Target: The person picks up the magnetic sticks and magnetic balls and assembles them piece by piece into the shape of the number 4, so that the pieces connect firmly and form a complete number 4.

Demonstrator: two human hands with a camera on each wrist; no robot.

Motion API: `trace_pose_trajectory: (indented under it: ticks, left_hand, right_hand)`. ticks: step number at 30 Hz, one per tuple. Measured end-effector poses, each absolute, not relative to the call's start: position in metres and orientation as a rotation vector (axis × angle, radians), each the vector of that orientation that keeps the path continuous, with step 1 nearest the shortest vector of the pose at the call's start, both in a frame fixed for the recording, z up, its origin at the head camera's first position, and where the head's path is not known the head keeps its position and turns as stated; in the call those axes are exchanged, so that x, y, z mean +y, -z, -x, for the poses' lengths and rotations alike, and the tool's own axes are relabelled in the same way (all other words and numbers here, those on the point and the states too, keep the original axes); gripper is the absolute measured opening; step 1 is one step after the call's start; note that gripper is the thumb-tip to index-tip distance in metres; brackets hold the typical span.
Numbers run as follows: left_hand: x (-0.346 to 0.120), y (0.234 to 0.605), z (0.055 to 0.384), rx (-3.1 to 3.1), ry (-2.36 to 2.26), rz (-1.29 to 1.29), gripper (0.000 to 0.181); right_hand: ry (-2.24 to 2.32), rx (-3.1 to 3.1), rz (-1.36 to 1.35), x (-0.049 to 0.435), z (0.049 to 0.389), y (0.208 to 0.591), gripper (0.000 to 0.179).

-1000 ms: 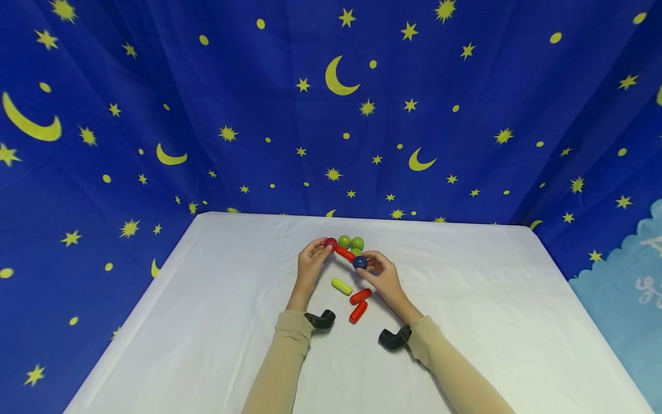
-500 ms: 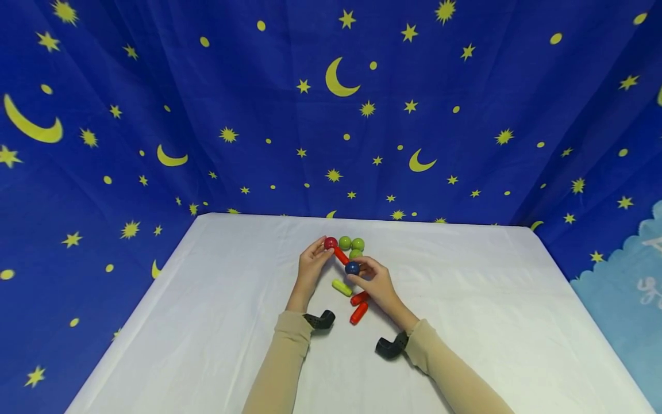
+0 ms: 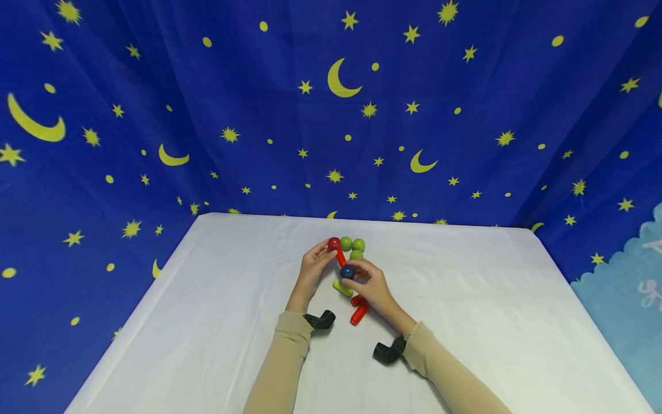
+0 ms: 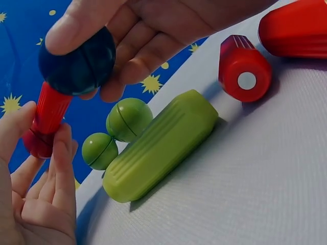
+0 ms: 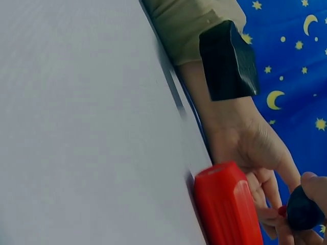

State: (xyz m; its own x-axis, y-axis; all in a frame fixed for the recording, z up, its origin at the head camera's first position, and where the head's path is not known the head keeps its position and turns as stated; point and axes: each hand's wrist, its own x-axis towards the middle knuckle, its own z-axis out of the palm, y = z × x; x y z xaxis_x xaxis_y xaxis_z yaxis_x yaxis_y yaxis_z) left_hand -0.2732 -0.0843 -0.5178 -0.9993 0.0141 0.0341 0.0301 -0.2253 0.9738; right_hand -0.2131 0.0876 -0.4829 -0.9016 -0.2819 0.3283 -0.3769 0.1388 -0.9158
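In the head view my left hand (image 3: 312,270) pinches a glossy red ball (image 3: 334,244). My right hand (image 3: 373,287) holds a dark blue ball (image 3: 347,271) between thumb and fingers. A ridged red rod (image 4: 52,108) spans from one ball to the other, touching both; this piece is held above the table. Just below the hands lies a yellow-green rod (image 4: 161,145). Two loose red rods lie near my right hand, the nearer red rod (image 3: 358,314) partly overlapping the other red rod (image 4: 244,69), which shows a pale round spot on its end.
Several green balls (image 3: 358,245) sit together behind the hands. A white cloth (image 3: 233,299) covers the table. Blue star-and-moon fabric (image 3: 289,115) rises behind it and at the sides. Black wrist mounts (image 3: 389,351) jut inward from both sleeves.
My right hand has moved left and towards the body with the blue ball, so the red rod has swung steeper. My left hand has shifted slightly right, still holding the red ball.
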Motion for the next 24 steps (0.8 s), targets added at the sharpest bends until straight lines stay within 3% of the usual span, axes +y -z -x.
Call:
trace_pose_trajectory:
  ticks: [15, 24]
  left_hand:
    - [-0.084, 0.52, 0.274, -1.912, 2.589, 0.147, 0.065]
    - [-0.083, 0.521, 0.277, -1.815, 2.535, -0.055, 0.057]
  right_hand:
    - [-1.784, -2.362, -0.723, 0.081, 0.208, 0.477, 0.045]
    - [-1.644, -2.375, -0.67, 0.085, 0.225, 0.516, 0.039]
